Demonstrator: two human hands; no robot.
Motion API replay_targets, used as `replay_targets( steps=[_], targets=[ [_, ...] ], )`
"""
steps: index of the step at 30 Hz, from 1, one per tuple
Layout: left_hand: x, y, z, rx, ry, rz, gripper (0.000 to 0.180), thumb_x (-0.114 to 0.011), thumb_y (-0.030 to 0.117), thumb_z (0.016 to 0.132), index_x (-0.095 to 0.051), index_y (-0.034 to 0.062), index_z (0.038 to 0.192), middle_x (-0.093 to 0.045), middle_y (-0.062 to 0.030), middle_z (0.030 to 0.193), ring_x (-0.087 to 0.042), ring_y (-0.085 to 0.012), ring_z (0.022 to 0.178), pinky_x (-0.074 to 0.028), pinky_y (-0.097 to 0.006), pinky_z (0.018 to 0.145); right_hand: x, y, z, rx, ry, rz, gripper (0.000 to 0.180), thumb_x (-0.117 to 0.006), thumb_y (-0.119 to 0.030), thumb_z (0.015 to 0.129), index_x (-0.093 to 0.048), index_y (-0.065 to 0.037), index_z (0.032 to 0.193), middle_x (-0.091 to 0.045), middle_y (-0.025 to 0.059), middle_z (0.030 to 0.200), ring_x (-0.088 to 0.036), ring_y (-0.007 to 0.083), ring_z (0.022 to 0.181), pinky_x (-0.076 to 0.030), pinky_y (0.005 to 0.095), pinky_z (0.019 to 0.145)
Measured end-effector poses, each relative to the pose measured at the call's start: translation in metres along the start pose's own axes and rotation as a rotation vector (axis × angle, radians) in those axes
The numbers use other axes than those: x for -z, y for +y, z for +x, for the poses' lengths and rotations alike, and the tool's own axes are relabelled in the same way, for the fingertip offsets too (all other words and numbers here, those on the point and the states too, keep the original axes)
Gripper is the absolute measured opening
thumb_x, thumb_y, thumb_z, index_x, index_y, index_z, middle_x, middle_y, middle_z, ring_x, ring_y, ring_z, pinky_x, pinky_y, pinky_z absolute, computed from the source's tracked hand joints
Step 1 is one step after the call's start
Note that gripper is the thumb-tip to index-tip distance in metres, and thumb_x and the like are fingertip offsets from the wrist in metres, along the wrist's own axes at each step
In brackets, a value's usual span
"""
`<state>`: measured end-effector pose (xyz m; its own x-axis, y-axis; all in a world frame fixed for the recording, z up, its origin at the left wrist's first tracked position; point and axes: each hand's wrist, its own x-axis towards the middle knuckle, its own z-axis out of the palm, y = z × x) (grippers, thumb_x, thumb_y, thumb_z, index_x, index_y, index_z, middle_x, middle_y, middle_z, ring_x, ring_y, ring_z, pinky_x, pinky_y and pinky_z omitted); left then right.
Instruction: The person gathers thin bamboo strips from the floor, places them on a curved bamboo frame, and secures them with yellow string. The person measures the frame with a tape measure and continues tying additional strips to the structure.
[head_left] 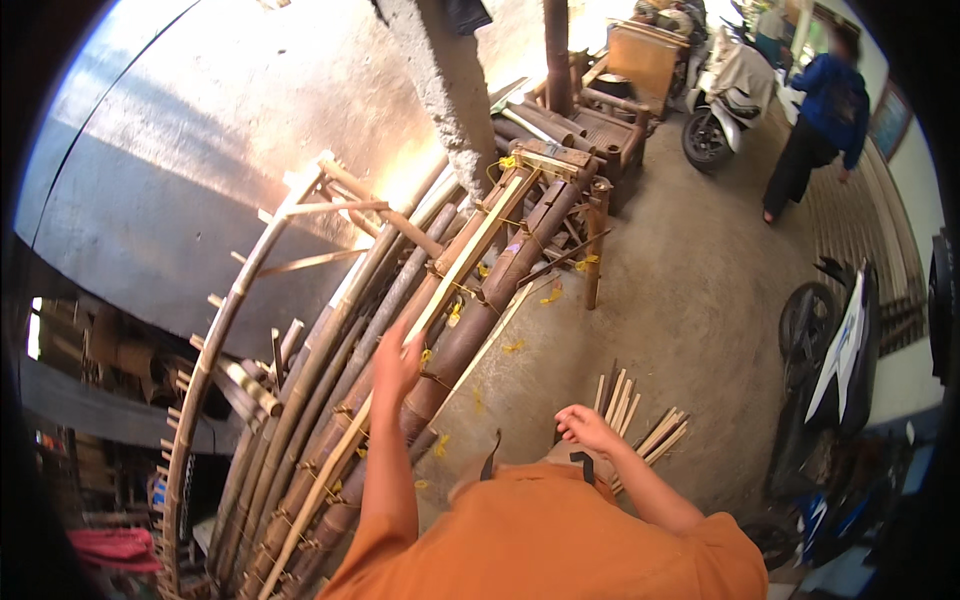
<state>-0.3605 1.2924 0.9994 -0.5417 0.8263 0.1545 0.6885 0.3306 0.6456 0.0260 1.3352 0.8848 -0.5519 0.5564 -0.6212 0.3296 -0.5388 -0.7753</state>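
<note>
My left hand [398, 362], slightly blurred, is closed around a long pale bamboo strip [462, 265]. The strip lies lengthwise over a frame of thick brown bamboo poles [520, 250], with yellow ties [508, 162] along it. Low in front of my body, my right hand [582, 427] has its fingers curled together; what they hold, if anything, is too small to make out. Just right of that hand, a spread of thin pale sticks [660, 432] rests on the floor.
More bamboo poles [345, 290] and a curved, pegged bamboo rail [215, 330] lie on the left. A concrete post [440, 90] rises behind. A person in blue [832, 105] walks at the far right near a scooter [722, 110]. Motorbike parts [840, 340] stand along the right.
</note>
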Motion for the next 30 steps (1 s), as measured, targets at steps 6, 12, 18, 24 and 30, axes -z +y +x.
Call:
replay_targets(
  steps=[6,12,18,24,30],
  targets=[
    [-0.122,0.027,0.162,-0.216,0.023,0.247,0.037,-0.060,0.020,0.094,-0.063,-0.0006,0.125,-0.063,-0.0291,0.120,-0.061,-0.0455,0.110,-0.049,-0.049,0.096,0.099,-0.085,0.040,0.110,0.127,-0.031,0.023,-0.055,-0.025,0.104,-0.064,-0.005,0.111,-0.064,0.0011,0.092,-0.058,0.0085,0.076,-0.050,0.0243,0.069],
    [-0.156,0.059,0.213,-0.145,-0.013,0.139,0.019,-0.063,0.017,0.089,-0.072,0.0007,0.094,-0.068,-0.0268,0.095,-0.068,-0.0434,0.090,-0.052,-0.051,0.082,0.142,-0.132,0.111,0.189,0.216,0.132,0.024,-0.053,-0.025,0.105,-0.064,-0.005,0.111,-0.064,0.0022,0.093,-0.057,0.0091,0.076,-0.050,0.0250,0.070],
    [-0.182,0.098,0.241,0.042,-0.121,0.050,0.019,-0.065,0.019,0.089,-0.073,0.0040,0.098,-0.070,-0.0246,0.092,-0.068,-0.0410,0.091,-0.052,-0.047,0.081,0.112,-0.178,0.164,0.113,0.043,0.062,0.025,-0.054,-0.026,0.104,-0.064,-0.006,0.115,-0.064,0.0023,0.095,-0.058,0.0093,0.078,-0.050,0.0256,0.071],
    [-0.190,0.101,0.246,0.072,-0.142,0.063,0.016,-0.064,0.020,0.090,-0.071,0.0055,0.092,-0.069,-0.0224,0.088,-0.067,-0.0420,0.087,-0.051,-0.049,0.078,0.103,-0.232,0.231,0.068,-0.260,0.029,0.027,-0.053,-0.026,0.104,-0.062,-0.006,0.121,-0.062,0.0018,0.098,-0.057,0.0090,0.080,-0.051,0.0250,0.072],
    [-0.206,0.098,0.240,0.112,-0.046,-0.013,0.016,-0.064,0.020,0.091,-0.066,0.0061,0.098,-0.070,-0.0207,0.089,-0.067,-0.0418,0.087,-0.050,-0.051,0.077,0.094,-0.286,0.251,-0.395,-0.190,0.979,0.043,-0.056,-0.045,0.098,-0.060,-0.007,0.117,-0.059,0.0063,0.097,-0.058,0.0199,0.089,-0.051,0.0365,0.086]
  ],
)
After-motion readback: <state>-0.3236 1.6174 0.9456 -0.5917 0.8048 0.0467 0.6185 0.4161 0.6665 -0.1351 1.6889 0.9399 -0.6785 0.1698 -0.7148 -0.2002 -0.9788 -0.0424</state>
